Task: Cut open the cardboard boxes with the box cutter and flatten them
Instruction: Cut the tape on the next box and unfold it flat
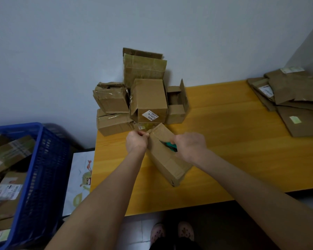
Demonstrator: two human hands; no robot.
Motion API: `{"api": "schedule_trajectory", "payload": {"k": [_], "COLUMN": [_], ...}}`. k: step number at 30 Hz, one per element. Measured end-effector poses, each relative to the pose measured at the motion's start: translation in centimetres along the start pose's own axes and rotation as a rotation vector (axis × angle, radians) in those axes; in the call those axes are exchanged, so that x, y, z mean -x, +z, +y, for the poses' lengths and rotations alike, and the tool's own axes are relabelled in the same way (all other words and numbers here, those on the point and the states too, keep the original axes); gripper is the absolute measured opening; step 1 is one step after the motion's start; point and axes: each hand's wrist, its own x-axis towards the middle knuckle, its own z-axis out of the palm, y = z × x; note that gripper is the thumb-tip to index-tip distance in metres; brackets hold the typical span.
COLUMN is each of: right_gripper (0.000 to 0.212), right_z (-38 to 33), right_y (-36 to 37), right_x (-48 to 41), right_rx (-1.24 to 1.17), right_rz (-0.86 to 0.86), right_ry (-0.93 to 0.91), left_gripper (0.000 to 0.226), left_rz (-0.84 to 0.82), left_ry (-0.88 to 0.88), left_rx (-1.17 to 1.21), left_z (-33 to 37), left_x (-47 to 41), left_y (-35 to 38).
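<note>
- Pinching the far top corner of the box (167, 159), the left hand (136, 140) has thumb and fingertips closed on a flap edge or a tape end; cannot tell which.
- Box lies tilted on the front-left part of the yellow table (224, 141), long side running toward the person.
- Box cutter (170, 145), green handle, is gripped in the right hand (190, 147), fingers curled round it. The blade end points at the box's top face; the tip is hidden.
- Step in hand, as judged: slitting the tape seam. To do it well, use a shallow blade and one steady pull along the seam, away from the left fingers. The left hand holds the corner taut.
- Risk: the left fingertips sit near the likely blade line, and the box may slide on the smooth tabletop.
- Far left: blue basket (36, 159) beside the table holds more labelled boxes. A printed bag (81, 177) lies between basket and table.
- Pile of uncut boxes (146, 100) leans against the wall, just behind the worked box. It crowds that far end, so a forward stroke could run into it.
- Far right: flattened cardboard stack (293, 98) lies on the table, well apart. It is the likely drop spot once this box is flat.
</note>
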Motion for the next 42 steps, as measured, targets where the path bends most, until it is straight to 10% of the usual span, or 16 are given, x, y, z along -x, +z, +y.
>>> {"api": "schedule_trajectory", "payload": {"k": [31,42], "right_gripper": [0.042,0.022], "right_z": [4.5,3.6], "right_y": [-0.9,5.4], "right_x": [3.8,-1.8], "right_rx": [0.003,-1.135], "right_rz": [-0.056,0.123], "right_ry": [-0.011,0.279], "left_gripper": [0.018,0.024], "left_rz": [0.126,-0.035], "left_ry": [-0.072,0.027], "left_rx": [-0.008,-0.362], "left_z": [-1.0,-1.0], "left_x": [-2.0,-0.5], "left_y": [-3.8,-4.3]}}
